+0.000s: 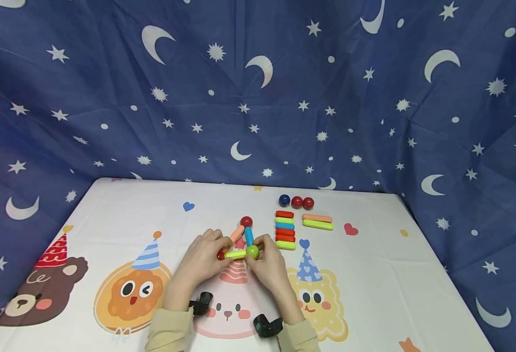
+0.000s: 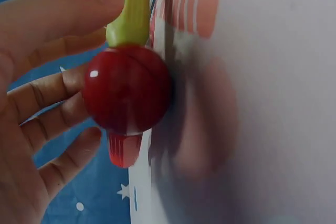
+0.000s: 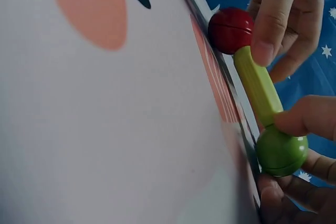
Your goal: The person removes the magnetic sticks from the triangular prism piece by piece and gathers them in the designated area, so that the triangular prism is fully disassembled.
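Note:
A triangle of toy rods and balls lies on the table in the head view. Its corners are a red ball (image 1: 246,222), a dark red ball (image 2: 127,90) and a green ball (image 3: 282,152); an orange rod (image 1: 237,233), a blue rod (image 1: 249,236) and a yellow-green rod (image 1: 235,254) form the sides. My left hand (image 1: 207,254) pinches the yellow-green rod beside the dark red ball. At the other end, my right hand (image 1: 270,261) grips the green ball, its thumb by the joint. A red stub (image 2: 124,150) sticks out from the dark red ball.
Behind and right of the hands stand a blue ball (image 1: 284,200) and two red balls (image 1: 302,202). Short rods (image 1: 285,232) are stacked in a column, with longer orange and yellow-green rods (image 1: 317,221) beside them. A starry blue curtain (image 1: 258,98) hangs behind the table (image 1: 398,293).

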The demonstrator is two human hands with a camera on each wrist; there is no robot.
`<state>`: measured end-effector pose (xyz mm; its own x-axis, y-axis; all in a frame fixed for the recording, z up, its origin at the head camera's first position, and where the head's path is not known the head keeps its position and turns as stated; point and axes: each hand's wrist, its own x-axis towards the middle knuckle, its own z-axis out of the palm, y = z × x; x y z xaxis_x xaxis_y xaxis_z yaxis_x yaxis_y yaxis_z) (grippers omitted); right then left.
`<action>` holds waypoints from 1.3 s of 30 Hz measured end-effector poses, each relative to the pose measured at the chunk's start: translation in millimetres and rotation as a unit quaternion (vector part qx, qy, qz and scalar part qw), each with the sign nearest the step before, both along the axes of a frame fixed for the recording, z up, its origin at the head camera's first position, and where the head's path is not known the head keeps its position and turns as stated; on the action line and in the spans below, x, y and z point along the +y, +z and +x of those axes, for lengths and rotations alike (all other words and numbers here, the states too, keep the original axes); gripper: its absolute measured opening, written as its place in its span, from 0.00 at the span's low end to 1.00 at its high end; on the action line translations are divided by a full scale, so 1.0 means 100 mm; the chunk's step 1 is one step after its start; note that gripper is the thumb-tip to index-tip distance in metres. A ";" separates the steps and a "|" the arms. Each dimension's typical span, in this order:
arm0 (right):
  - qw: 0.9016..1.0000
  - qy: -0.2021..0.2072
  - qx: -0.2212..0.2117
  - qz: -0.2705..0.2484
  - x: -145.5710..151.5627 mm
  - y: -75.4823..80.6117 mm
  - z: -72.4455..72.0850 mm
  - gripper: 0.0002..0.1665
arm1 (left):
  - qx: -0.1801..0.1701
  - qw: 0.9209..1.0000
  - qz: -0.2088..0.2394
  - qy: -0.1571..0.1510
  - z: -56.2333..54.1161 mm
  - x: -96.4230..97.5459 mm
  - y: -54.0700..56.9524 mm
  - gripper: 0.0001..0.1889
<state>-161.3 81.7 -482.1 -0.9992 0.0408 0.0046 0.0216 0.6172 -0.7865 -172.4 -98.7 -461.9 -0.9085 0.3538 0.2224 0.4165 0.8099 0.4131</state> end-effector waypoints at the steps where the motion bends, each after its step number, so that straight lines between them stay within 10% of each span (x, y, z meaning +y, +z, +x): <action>1: 1.000 -0.004 0.003 -0.002 0.00 0.00 0.00 0.20 | 0.005 1.000 -0.001 -0.003 0.00 0.02 -0.01 0.14; 24: 0.999 0.027 0.024 -0.017 0.00 -0.08 -0.03 0.09 | 0.046 0.998 -0.022 -0.044 0.02 0.20 -0.06 0.12; 39: 0.998 0.035 -0.012 -0.047 0.10 -0.05 -0.06 0.06 | 0.016 0.999 -0.015 -0.032 0.02 0.22 -0.06 0.10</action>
<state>-167.5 92.1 -487.5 -0.9994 -0.0294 -0.0192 0.0002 0.5407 -0.8412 -170.3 -76.9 -468.1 -0.8766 0.4178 0.2387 0.4801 0.7929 0.3752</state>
